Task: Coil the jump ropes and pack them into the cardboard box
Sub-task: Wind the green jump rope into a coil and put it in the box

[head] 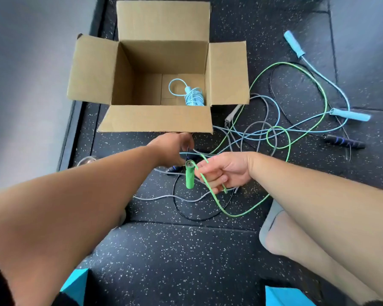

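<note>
Just in front of the cardboard box's point(155, 119) near flap, the right hand point(224, 171) holds the green jump rope point(326, 102), fingers curled round the cord right by the green handle point(189, 176). The handle hangs end-down just left of those fingers. From the hand the green cord drops toward the person, then swings out in wide loops right of the box, tangled with other cords. The left hand point(173, 149) is palm-down, nearer the flap than the right hand and just beside the green handle. Its fingers are hidden, so its grip cannot be told. Inside the box, in the near right corner, lies a coiled light blue rope point(194, 97). Right of the box on the speckled floor point(186, 261) are a loose light blue rope point(349, 114), a grey rope point(232, 114) by the right flap, and farther out a black handle with blue bands point(344, 142). A second black handle point(174, 170) sits under the left hand.
</note>
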